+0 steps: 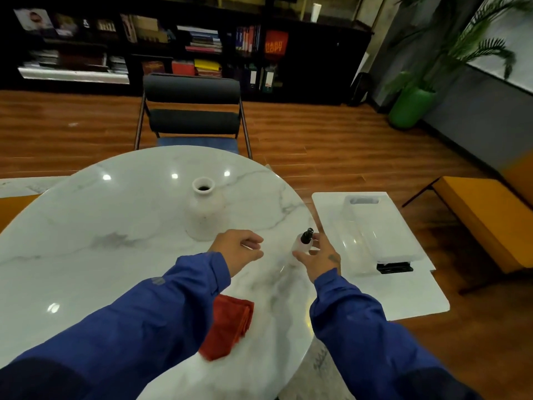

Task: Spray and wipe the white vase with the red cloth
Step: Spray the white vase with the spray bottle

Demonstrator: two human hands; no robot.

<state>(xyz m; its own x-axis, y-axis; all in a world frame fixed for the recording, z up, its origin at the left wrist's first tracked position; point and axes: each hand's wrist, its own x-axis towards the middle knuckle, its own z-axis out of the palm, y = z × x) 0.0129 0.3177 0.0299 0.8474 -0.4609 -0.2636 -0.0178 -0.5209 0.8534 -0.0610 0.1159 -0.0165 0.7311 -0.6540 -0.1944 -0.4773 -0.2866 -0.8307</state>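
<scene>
The white vase (203,210) stands upright near the middle of the round marble table (95,226). A small clear spray bottle (303,242) with a black top stands near the table's right edge. My right hand (318,259) is spread around it, fingers apart, touching or nearly touching its sides. My left hand (238,251) hovers just in front of the vase, fingers loosely curled and holding nothing. The folded red cloth (227,326) lies flat on the table between my two blue sleeves, partly covered by the left forearm.
A black chair (191,111) stands at the table's far side. To the right, a low white side table (403,295) carries a clear plastic tray (375,229) and a small black object (394,267). An orange bench (484,217) and a green plant pot (409,106) stand further right.
</scene>
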